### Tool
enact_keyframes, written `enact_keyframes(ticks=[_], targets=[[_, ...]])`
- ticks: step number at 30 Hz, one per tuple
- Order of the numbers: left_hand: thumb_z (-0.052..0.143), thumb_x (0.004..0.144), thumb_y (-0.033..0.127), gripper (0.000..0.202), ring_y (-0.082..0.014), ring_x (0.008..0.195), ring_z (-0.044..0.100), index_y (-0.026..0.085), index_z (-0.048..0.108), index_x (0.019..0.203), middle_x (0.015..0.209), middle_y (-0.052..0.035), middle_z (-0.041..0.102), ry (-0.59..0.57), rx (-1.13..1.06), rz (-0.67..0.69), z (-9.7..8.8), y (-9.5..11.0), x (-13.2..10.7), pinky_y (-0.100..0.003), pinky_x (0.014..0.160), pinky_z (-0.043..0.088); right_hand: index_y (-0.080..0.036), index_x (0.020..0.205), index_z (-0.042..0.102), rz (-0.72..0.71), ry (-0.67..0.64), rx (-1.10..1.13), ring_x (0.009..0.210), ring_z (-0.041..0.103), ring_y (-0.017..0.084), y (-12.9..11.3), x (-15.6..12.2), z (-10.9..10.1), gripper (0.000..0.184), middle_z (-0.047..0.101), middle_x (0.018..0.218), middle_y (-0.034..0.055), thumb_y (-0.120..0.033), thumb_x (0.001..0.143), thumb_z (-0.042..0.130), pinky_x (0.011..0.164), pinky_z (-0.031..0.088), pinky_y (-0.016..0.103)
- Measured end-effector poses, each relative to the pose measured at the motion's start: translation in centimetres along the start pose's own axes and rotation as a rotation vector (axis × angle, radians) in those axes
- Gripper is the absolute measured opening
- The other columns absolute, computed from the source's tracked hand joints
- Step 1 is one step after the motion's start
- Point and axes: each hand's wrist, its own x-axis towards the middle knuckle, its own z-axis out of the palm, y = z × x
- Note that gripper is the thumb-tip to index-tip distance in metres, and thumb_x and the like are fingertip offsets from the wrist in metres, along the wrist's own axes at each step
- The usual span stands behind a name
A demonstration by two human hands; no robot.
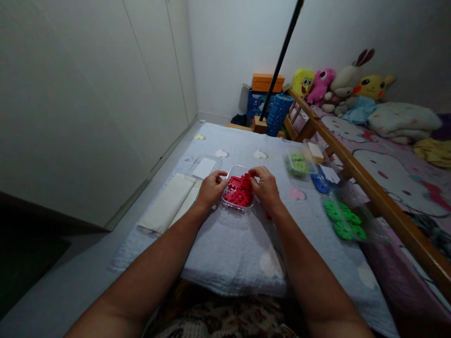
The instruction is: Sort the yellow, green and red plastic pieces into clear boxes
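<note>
A clear plastic container [235, 205] stands on the cloth-covered table, filled with red interlocking plastic pieces [237, 192]. At its left rim is my left hand [211, 189], thumb and fingers closed on the edge. My right hand [266, 185] is over the right rim, its thumb and fingertips pinching a red plastic piece [247, 179] that sticks up above the others. Part of that piece is hidden behind the fingers. Just left of the container lies a clear lid [205, 167] with a white label.
Folded cream cloth [167, 202] lies at the left. Along the right are a tub of light green pieces [298, 164], blue pieces [320, 180] and a clear bag with green pieces [343, 218]. A wooden bed rail [347, 152] borders the table; a black pole [282, 61] rises behind.
</note>
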Motion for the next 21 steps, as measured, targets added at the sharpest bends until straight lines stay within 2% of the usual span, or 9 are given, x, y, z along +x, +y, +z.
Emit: enact_keyframes(ticks=[3,5,8,12,17,21], targets=[[0.063,0.078,0.039,0.035,-0.0131,0.057,0.048,0.016,0.072,0.102,0.060,0.0059,0.051,-0.003,-0.004,-0.009,0.0,0.0,0.0,-0.026,0.058,0.036,-0.021,0.091,0.070,-0.010,0.000,0.010,0.095,0.065,0.024,0.4,0.1,0.5,0.021,0.070,0.098,0.0088,-0.013,0.080,0.054,0.092,0.052,0.040],[0.063,0.078,0.038,0.034,-0.0131,0.057,0.048,0.015,0.072,0.102,0.059,0.0061,0.051,-0.009,-0.008,-0.011,0.0,0.1,0.0,-0.026,0.058,0.036,-0.021,0.094,0.071,-0.008,0.014,0.013,0.099,0.065,0.025,0.7,0.1,0.1,0.022,0.071,0.102,0.0099,-0.015,0.082,0.054,0.095,0.052,0.041],[0.063,0.078,0.037,0.033,-0.0129,0.056,0.048,0.016,0.072,0.102,0.059,0.0065,0.050,-0.004,-0.010,-0.015,0.0,0.2,-0.1,-0.026,0.058,0.036,-0.021,0.096,0.071,0.015,0.065,0.006,0.100,0.066,0.026,1.5,0.1,-1.5,0.022,0.071,0.103,0.0103,-0.018,0.082,0.054,0.097,0.052,0.042],[0.063,0.078,0.038,0.034,-0.0130,0.056,0.048,0.016,0.072,0.102,0.059,0.0061,0.051,-0.001,-0.009,-0.018,0.0,0.3,-0.1,-0.026,0.058,0.037,-0.020,0.096,0.072,0.083,0.104,-0.028,0.093,0.067,0.025,3.4,0.2,-4.3,0.024,0.071,0.101,0.0104,-0.021,0.081,0.054,0.094,0.054,0.043],[0.064,0.076,0.040,0.036,-0.0130,0.055,0.049,0.016,0.071,0.101,0.059,0.0057,0.053,-0.002,-0.018,-0.017,0.1,0.2,0.0,-0.026,0.057,0.037,-0.020,0.096,0.074,0.263,-0.034,-0.102,0.087,0.068,0.024,6.2,-0.9,-6.7,0.025,0.074,0.097,0.0089,-0.025,0.077,0.058,0.090,0.055,0.043],[0.063,0.077,0.040,0.036,-0.0129,0.054,0.048,0.015,0.071,0.101,0.058,0.0059,0.052,-0.003,-0.016,-0.016,0.1,0.4,-0.1,-0.026,0.056,0.037,-0.019,0.103,0.076,0.367,-0.172,-0.130,0.087,0.069,0.024,7.4,-2.4,-7.1,0.031,0.075,0.104,0.0105,-0.027,0.075,0.065,0.086,0.057,0.040]])
